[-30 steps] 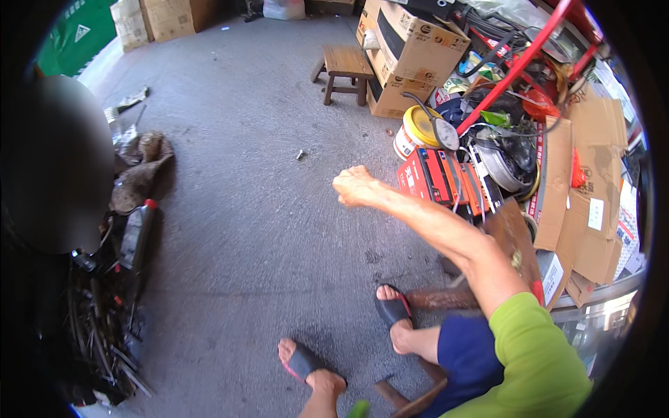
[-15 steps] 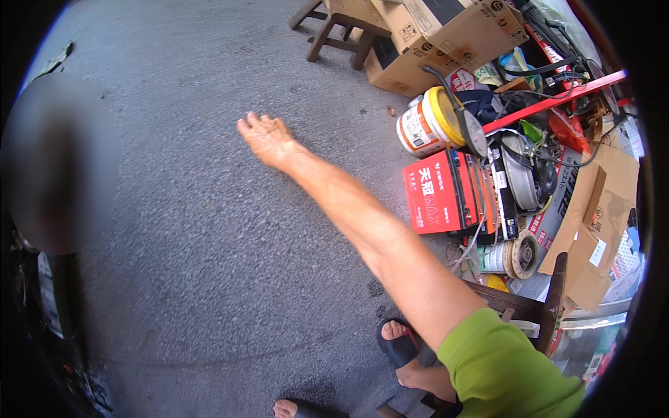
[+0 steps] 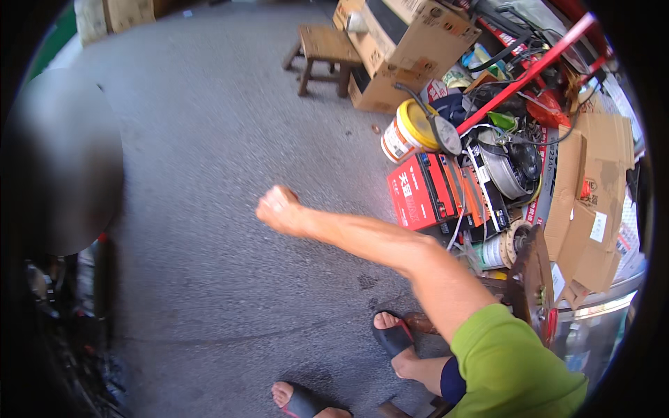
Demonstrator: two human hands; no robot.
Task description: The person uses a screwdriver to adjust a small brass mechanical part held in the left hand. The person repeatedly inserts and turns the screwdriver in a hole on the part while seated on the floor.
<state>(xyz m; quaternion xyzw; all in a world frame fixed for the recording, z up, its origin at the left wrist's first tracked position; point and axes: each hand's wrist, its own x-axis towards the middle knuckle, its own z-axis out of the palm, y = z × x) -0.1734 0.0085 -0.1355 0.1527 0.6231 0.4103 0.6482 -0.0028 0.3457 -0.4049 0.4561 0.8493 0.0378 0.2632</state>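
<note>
My right hand [image 3: 280, 210] hangs over the grey paved ground [image 3: 230, 279], near the middle of the view. Its fingers are curled into a loose fist, slightly blurred, and I see nothing in them. The bare forearm runs back to a green sleeve [image 3: 516, 362] at the lower right. The nearest object is a red battery box [image 3: 412, 191], to the right of the hand and apart from it. My left hand is outside the view.
A yellow-lidded bucket [image 3: 403, 136], cardboard boxes [image 3: 418, 42] and a small wooden stool [image 3: 327, 45] stand beyond. On the right are a red bar [image 3: 526, 76], cables and a flattened carton [image 3: 599, 202]. My sandalled feet [image 3: 394, 334] show below; a dark blurred shape fills the left edge.
My right hand sits lower in the view, its arm bent more, and the fingers have curled in from a looser spread. The view has shifted, showing more of the stool and boxes.
</note>
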